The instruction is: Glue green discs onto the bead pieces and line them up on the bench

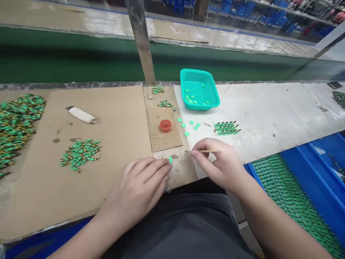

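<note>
The one working there wears dark charcoal clothing (183,225), plain and softly creased (a strip of it (207,186), nearest the table, looks almost black). Either side of that clothing, the left forearm (105,223) and right forearm (266,212) are bare, as are the left hand (145,178) and right hand (221,163).

Small flat round discs (170,159): plain mint green. Thin straight wooden-looking stick (213,151): pale tan, dark tip. Small round red plastic cup (165,130): one solid colour. Rectangular turquoise plastic basket (194,77): rows of small holes. Flat brown cardboard sheet (121,118): dark blotches. Flat white sheet (269,115): brownish scuffs. Slender white tube (82,114): dark ends. Heaped little pieces (20,122): green, flecked yellow and black. Long green panel (67,57): plain dark green.
</note>
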### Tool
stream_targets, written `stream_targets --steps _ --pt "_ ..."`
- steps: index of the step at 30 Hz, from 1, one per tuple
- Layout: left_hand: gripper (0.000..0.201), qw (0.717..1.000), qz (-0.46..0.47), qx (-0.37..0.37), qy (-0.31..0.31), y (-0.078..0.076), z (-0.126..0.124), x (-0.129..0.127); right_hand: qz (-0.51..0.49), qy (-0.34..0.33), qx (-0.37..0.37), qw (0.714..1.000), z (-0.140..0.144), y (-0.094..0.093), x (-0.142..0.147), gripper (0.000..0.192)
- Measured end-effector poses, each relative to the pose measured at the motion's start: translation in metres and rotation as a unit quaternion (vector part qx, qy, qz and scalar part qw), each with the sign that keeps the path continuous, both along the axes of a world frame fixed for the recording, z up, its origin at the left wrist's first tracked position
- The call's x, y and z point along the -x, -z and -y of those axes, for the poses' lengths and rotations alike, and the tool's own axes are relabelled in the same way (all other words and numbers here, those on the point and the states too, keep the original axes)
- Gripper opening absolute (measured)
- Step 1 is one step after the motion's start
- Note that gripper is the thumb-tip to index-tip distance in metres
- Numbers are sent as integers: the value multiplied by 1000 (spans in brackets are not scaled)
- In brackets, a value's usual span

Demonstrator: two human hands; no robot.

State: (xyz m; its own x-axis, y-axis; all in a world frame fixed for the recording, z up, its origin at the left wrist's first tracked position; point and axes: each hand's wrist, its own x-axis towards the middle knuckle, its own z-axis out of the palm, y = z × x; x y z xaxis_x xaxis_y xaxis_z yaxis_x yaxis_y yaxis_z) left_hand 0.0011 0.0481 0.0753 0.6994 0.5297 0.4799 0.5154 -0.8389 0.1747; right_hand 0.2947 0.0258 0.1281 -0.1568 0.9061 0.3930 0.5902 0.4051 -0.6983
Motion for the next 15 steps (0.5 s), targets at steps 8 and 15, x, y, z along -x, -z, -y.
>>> stream_targets --steps 8,15 --pt "34 1000 14 20 8 3 -1 4 -49 18 115 992 -15 -5 3 11" --pt "37 995 62 74 -26 24 11 2 -113 64 6 992 -68 10 44 11"
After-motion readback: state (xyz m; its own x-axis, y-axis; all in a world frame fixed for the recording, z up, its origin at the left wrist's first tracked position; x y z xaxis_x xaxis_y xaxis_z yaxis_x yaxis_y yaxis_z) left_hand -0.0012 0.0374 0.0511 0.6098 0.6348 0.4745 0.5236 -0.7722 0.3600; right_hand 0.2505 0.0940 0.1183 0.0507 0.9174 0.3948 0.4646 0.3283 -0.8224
